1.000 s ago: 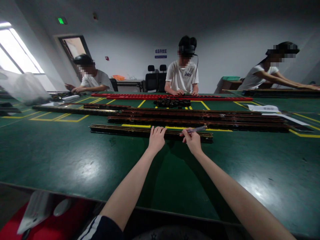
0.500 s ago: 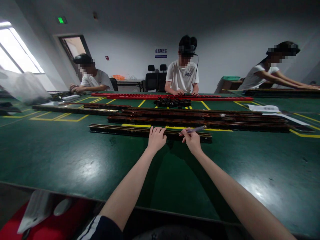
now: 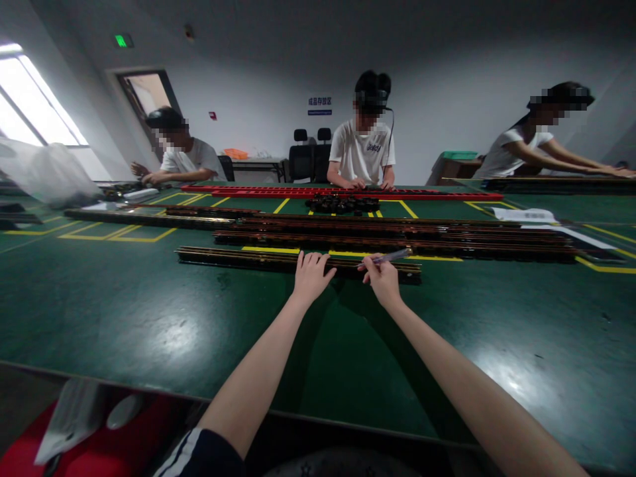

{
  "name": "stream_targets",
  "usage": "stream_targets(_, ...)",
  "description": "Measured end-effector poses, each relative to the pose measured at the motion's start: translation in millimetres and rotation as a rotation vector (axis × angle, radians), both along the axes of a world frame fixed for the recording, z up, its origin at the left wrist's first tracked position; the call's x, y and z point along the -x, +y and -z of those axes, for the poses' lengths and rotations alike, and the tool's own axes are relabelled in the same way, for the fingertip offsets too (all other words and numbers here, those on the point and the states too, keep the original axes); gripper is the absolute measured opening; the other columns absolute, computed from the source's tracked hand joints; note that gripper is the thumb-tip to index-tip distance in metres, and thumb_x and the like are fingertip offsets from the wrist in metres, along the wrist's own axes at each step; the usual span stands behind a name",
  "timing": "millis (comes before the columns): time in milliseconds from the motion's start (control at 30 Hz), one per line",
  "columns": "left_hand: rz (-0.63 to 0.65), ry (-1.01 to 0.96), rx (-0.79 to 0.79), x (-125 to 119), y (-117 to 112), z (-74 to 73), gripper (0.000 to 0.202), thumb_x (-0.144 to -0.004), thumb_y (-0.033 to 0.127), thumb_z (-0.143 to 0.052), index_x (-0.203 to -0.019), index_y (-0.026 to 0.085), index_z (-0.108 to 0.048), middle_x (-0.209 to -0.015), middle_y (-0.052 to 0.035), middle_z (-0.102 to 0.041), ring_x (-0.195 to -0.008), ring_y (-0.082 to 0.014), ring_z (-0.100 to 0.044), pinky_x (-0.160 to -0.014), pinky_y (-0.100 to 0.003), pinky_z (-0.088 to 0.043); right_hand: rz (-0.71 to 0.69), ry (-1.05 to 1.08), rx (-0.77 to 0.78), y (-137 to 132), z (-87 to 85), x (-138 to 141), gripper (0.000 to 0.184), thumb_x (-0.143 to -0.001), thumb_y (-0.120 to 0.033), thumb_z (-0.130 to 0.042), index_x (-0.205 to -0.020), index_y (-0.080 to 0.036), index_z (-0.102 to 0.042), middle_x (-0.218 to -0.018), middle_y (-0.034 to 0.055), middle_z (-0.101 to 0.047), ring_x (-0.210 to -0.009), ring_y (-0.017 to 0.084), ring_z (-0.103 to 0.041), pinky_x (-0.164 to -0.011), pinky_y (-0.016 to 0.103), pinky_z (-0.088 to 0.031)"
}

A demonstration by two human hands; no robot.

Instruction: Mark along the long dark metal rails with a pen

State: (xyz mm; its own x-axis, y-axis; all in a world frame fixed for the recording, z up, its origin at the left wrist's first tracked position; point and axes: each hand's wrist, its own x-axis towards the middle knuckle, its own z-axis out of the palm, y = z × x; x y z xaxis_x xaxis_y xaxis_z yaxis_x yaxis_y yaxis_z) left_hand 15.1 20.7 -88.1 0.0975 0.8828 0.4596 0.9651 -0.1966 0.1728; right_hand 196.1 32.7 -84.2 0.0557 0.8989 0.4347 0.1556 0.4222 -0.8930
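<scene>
Long dark strips with gold-coloured edges (image 3: 238, 257) lie side by side on the green table (image 3: 338, 358). My left hand (image 3: 312, 275) rests on them near their middle, its fingers stretched over the top and the thumb spread to the right. To the right of it, my right hand (image 3: 381, 278) is closed around a slim, pale, see-through pen (image 3: 392, 256). The pen slants, its lower end pointing left at the strips' top. Whether its tip touches them I cannot tell.
Beyond lies a wider stack of similar strips (image 3: 447, 240). Further back are a heap of small black parts (image 3: 340, 203) and a long red rack (image 3: 268, 193). White paper (image 3: 524, 215) lies right, a plastic bag (image 3: 57, 175) left. Across the table several people work, one (image 3: 365, 152) directly opposite.
My left thumb has spread a little further right, away from the fingers. My right hand and the pen have barely shifted. The person at the far left has raised a hand.
</scene>
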Motion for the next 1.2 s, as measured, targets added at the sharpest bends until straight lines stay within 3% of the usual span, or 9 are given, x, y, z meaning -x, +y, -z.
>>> stream_targets(1200, -0.044, 0.027, -0.059, -3.6, 1.8, 4.5, 0.035, -0.092, 0.025, -0.046, -0.124, 0.014, -0.058, -0.123, -0.0118, -0.062, -0.124, -0.0286, -0.05, -0.116, -0.05, -0.028, 0.054, -0.009, -0.006, -0.4, 0.9, -0.9, 0.057, -0.074, -0.075, -0.052, -0.075, -0.018, -0.057, -0.067, 0.0074, -0.068, -0.042, 0.013, -0.054, -0.043, 0.027, -0.045)
